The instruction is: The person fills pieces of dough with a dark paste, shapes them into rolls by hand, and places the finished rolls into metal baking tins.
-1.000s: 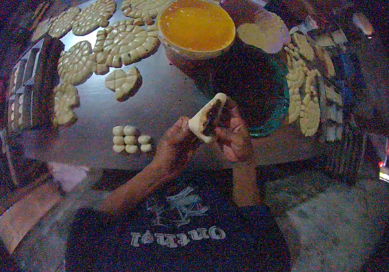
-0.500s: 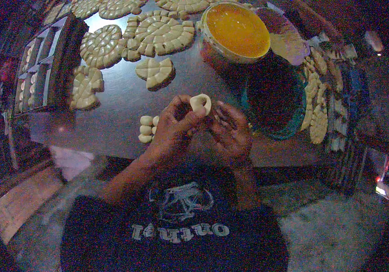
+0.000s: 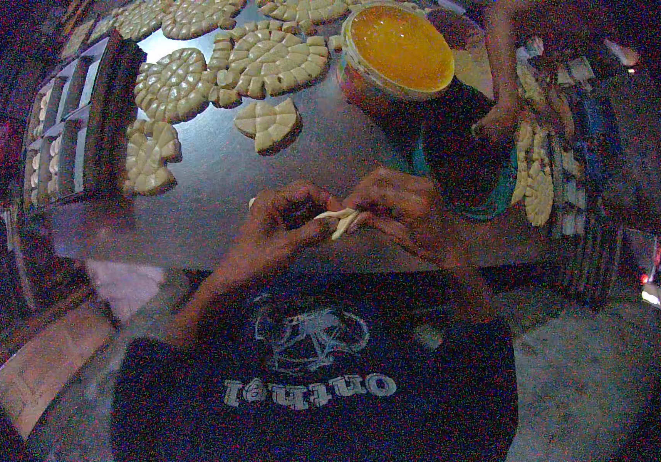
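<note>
Between my hands, over the near part of the table, is a small pale dough piece (image 3: 340,221), pinched into a folded shape with a seam. My left hand (image 3: 288,219) grips its left side between thumb and fingertips. At its right side, my right hand (image 3: 400,208) presses the edge with thumb and forefinger. Whether a filling sits inside the dough cannot be seen. A small dough ball (image 3: 252,203) just shows behind my left hand, which hides any others there. Farther off lies a small wedge-shaped cluster of joined dough pieces (image 3: 267,125).
Round dough clusters (image 3: 280,58) cover the far table. A bowl (image 3: 352,73) holds yellow-orange filling (image 3: 400,48). Another person's hand (image 3: 498,122) reaches over a dark teal-rimmed basin (image 3: 492,209). A compartmented box (image 3: 107,115) stands left; more dough pieces (image 3: 538,192) lie right.
The dough, an open cup half a second ago, is now pinched together and held lower. My right hand has come over its edge. Another person's arm has entered at upper right.
</note>
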Demonstrator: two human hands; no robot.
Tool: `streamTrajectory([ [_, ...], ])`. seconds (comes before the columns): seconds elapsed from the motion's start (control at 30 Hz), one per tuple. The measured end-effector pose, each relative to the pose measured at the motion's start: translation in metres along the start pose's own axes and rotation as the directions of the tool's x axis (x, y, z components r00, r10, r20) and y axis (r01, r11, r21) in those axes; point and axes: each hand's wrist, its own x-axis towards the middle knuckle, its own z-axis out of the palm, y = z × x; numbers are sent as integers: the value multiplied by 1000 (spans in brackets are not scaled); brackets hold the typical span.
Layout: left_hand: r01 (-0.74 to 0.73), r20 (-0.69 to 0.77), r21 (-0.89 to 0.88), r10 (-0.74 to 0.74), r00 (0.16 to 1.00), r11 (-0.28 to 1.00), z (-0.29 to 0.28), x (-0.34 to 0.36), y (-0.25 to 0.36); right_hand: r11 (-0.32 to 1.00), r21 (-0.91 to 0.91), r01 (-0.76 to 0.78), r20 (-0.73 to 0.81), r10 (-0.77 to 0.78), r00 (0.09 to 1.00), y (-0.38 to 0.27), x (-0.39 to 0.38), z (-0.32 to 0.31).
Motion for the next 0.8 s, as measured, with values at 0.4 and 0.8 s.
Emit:
streamTrajectory([
  [0.4,279,122,-726,-282,952,628,-5,1,-21,881,-454,-131,-420,-81,904,-49,8,52],
  [0.8,117,-23,-438,-142,990,891,-12,-7,5,803,11,-597,-558,500,662,-70,18,75],
])
